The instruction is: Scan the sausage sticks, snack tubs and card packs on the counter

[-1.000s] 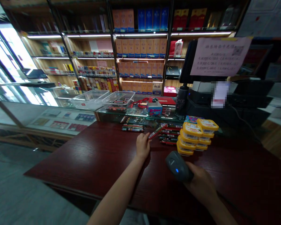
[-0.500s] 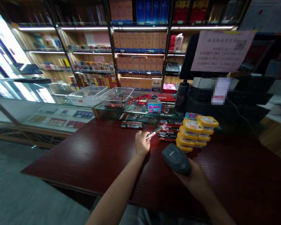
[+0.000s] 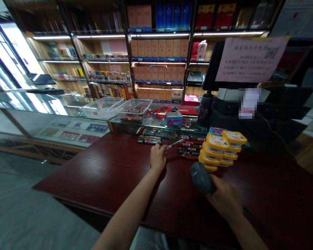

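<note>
Scanner [image 3: 200, 178] in right hand [image 3: 226, 198], fingers wrapped round its grip. Left hand [image 3: 158, 158] clamps fingers on one slim packet [image 3: 174, 144], far end by the similar pile [image 3: 191, 151] (yellow tubs [image 3: 217, 150] stacked beside). Step looks like scanning; next move likely calls for squaring packet to scanner.

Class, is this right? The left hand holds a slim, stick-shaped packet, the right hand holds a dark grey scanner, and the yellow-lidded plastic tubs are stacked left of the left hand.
Only the position is wrong: in the head view, the yellow-lidded plastic tubs are stacked right of the left hand. The slim, stick-shaped packet and dark grey scanner are as stated.
</note>
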`<state>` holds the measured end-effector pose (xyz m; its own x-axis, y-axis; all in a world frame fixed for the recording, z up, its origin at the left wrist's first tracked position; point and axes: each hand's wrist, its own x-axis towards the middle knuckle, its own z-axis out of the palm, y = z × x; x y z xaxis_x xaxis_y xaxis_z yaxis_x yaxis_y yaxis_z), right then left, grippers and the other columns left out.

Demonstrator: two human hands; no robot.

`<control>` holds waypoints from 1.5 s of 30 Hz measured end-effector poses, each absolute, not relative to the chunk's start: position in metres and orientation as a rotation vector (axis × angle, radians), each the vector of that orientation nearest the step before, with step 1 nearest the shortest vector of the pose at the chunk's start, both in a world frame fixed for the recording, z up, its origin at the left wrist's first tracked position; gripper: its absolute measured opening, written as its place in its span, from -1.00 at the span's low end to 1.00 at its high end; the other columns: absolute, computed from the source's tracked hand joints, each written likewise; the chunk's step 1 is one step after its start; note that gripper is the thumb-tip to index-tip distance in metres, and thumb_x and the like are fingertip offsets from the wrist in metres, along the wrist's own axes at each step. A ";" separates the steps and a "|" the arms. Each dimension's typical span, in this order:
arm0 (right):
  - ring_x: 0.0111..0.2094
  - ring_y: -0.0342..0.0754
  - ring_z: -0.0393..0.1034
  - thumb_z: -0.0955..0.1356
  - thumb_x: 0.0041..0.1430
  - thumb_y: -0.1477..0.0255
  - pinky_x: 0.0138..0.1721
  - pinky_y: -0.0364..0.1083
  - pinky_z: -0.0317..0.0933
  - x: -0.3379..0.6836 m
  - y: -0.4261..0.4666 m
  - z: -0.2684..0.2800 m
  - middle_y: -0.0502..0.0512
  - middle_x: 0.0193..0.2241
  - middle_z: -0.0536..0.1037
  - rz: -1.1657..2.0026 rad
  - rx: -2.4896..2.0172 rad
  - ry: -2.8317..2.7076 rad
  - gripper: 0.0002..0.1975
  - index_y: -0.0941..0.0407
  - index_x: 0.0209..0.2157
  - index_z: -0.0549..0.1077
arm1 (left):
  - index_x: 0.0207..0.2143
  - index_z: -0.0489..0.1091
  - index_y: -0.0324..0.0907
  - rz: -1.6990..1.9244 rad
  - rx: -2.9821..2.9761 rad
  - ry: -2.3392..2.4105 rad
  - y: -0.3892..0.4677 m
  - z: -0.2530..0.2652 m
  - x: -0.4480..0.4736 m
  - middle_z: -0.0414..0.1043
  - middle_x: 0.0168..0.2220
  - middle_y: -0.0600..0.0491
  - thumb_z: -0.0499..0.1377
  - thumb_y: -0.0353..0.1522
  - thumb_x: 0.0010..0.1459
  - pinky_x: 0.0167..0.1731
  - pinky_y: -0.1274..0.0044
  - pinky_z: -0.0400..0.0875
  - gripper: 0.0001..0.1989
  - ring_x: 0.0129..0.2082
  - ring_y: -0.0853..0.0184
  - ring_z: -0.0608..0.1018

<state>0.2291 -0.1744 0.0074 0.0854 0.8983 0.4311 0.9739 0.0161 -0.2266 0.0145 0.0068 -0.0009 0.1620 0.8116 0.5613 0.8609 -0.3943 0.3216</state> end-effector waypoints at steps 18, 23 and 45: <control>-0.39 -0.01 0.48 0.24 0.04 0.46 -0.40 -0.10 0.19 0.240 -0.168 -0.019 0.07 -0.35 0.59 -0.352 -1.790 -1.842 -0.75 0.07 -0.20 0.38 | -0.08 0.47 -0.05 -0.731 -2.076 -1.907 0.075 0.005 -0.087 0.34 -0.06 -0.04 0.12 -0.40 0.12 -0.06 0.42 0.28 -0.69 -0.05 0.18 0.35; -0.40 -0.02 0.48 0.24 0.05 0.47 -0.41 -0.11 0.19 0.240 -0.168 -0.020 0.07 -0.36 0.58 -0.344 -1.811 -1.840 -0.75 0.08 -0.19 0.39 | -0.10 0.48 -0.05 -0.665 -2.383 -1.743 0.078 -0.001 -0.062 0.33 -0.13 -0.01 0.18 -0.36 0.09 -0.06 0.49 0.30 -0.71 -0.11 0.27 0.39; -0.35 -0.01 0.48 0.28 0.01 0.50 -0.33 -0.10 0.20 0.239 -0.165 -0.013 0.07 -0.34 0.58 -0.192 -1.892 -1.829 -0.74 0.09 -0.20 0.40 | -0.10 0.42 -0.12 -0.868 -2.684 -1.303 0.051 0.015 0.060 0.38 -0.13 0.00 0.08 -0.41 0.16 -0.05 0.47 0.29 -0.75 -0.10 0.28 0.38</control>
<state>0.2385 -0.1651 -0.0130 0.0885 0.8975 0.4321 0.9677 0.0254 -0.2509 0.0598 0.0509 0.0152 0.4923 0.7147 0.4968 0.7338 -0.6478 0.2048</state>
